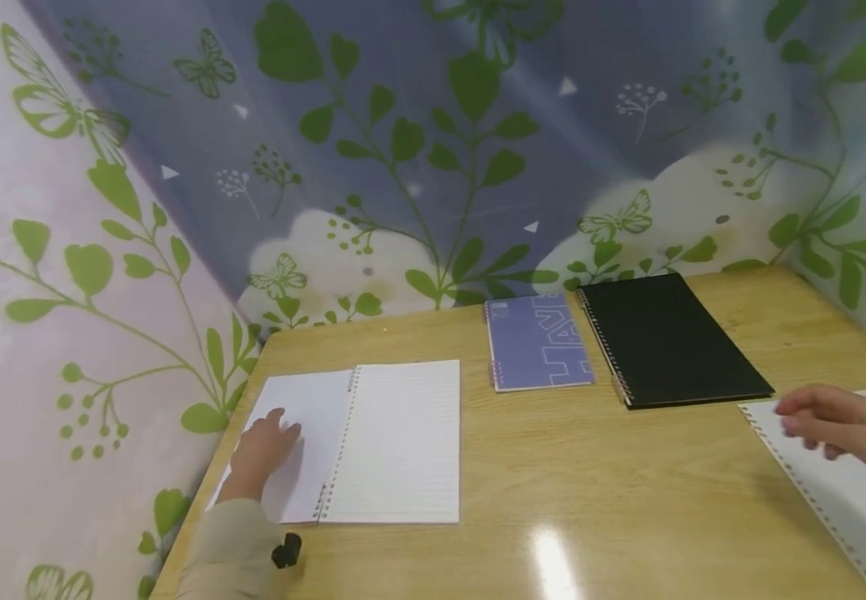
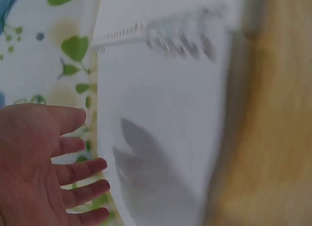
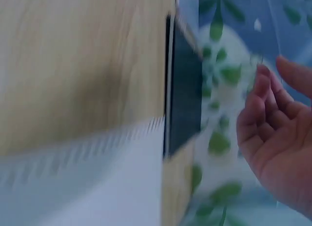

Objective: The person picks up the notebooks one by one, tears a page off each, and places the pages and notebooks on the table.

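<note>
Head view: left hand (image 1: 263, 448) hovers over the open notebook (image 1: 398, 442), right hand (image 1: 848, 423) over a white perforated page (image 1: 845, 512); left wrist: fingers spread loosely by the notebook's edge; right wrist: fingers softly bent, holding nothing, apart from that page

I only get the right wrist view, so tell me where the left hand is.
Observer: The left hand is over the left page of an open spiral notebook.
Operator: Describe that notebook's right page for me.
Observer: It is ruled with lines.
Operator: Now tell me what lies just left of the black notebook, as the head view has it.
Observer: A smaller purple-blue notebook with large outlined lettering on its cover.
</note>
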Demonstrator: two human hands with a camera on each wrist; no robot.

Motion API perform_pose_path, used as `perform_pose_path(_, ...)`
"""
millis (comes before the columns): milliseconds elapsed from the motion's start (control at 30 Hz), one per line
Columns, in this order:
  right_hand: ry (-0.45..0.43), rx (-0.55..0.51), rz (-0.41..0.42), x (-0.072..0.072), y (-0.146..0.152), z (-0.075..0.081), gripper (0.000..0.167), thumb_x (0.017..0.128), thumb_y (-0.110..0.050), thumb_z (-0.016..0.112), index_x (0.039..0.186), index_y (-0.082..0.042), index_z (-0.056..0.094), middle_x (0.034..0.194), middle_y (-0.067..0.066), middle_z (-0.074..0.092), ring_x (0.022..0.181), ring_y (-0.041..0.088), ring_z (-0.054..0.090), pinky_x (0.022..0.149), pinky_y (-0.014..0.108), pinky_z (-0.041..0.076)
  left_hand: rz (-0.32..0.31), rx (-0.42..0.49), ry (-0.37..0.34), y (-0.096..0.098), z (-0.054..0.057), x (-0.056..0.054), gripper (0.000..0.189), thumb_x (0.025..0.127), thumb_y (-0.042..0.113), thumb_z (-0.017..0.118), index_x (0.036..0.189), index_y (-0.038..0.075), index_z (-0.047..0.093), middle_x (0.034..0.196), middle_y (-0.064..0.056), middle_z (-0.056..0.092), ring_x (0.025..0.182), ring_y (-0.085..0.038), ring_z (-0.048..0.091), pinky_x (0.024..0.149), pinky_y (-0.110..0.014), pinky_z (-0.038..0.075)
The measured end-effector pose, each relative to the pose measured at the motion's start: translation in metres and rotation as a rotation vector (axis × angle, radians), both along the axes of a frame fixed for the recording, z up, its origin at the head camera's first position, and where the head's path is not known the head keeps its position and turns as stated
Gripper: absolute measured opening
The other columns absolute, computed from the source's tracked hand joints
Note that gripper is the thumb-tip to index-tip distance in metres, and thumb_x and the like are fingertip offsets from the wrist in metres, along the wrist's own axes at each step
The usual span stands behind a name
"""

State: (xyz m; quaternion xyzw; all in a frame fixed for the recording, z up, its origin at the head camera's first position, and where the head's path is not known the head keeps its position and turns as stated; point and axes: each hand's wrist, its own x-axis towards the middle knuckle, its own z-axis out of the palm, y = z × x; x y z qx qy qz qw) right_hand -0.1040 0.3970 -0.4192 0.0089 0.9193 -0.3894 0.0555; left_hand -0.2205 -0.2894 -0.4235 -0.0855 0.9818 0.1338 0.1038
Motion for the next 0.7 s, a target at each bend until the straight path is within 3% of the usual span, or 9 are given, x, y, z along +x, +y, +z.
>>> perform_pose_path(67,-0.063,-0.079,0.168,-0.003,-0.054,0.035,0.025,0.097,-0.018,0.045,0.112,0.003,0.047,0.085,-0.009,0.057,0.070,0.010,0.049,0.058,0.025,0.042,0.017,-0.016,0.008,-0.014,0.001,0.013,0.059,0.093,0.032,0.041,0.136,-0.007,0.031,0.132,-0.037,0.037,0.119,-0.055,0.036,0.094,-0.062,0.035)
perform_pose_path(167,-0.061,-0.159,0.327,-0.019,-0.103,0.046,0.023,0.096,-0.018,0.048,0.111,-0.001,0.049,0.090,-0.007,0.057,0.075,0.008,0.050,0.061,0.025,0.044,0.057,-0.020,0.001,-0.032,-0.001,0.031,0.062,0.091,0.032,0.044,0.132,-0.014,0.031,0.127,-0.041,0.037,0.116,-0.056,0.037,0.093,-0.062,0.036)
perform_pose_path(267,-0.043,-0.216,0.438,-0.034,-0.144,0.043,0.025,0.095,-0.019,0.050,0.109,0.001,0.051,0.095,0.004,0.058,0.078,0.010,0.052,0.063,0.026,0.045,0.092,-0.004,-0.010,-0.045,-0.002,0.044,0.063,0.091,0.032,0.045,0.127,-0.018,0.034,0.123,-0.042,0.039,0.112,-0.056,0.039,0.092,-0.061,0.037)
perform_pose_path(467,-0.103,-0.288,0.554,-0.051,-0.212,0.022,0.033,0.093,-0.024,0.054,0.111,0.003,0.051,0.109,0.018,0.057,0.098,0.020,0.055,0.080,0.029,0.049,0.134,0.015,-0.029,-0.064,-0.008,0.064,0.061,0.089,0.033,0.049,0.117,-0.020,0.041,0.112,-0.040,0.047,0.102,-0.052,0.048,0.089,-0.056,0.042)
perform_pose_path(567,-0.094,-0.244,0.621,-0.052,-0.242,0.012,0.038,0.092,-0.025,0.055,0.117,0.003,0.050,0.119,0.020,0.054,0.110,0.034,0.052,0.091,0.042,0.046,0.143,0.014,-0.016,-0.072,-0.010,0.071,0.061,0.087,0.034,0.051,0.110,-0.022,0.042,0.105,-0.041,0.048,0.096,-0.052,0.049,0.086,-0.057,0.042)
perform_pose_path(700,-0.045,-0.107,0.701,-0.049,-0.279,0.001,0.046,0.091,-0.021,0.056,0.130,0.002,0.045,0.134,0.021,0.045,0.126,0.042,0.039,0.103,0.056,0.032,0.153,-0.003,-0.047,-0.081,-0.010,0.075,0.067,0.086,0.039,0.051,0.107,-0.024,0.042,0.099,-0.041,0.050,0.091,-0.052,0.051,0.083,-0.058,0.042)
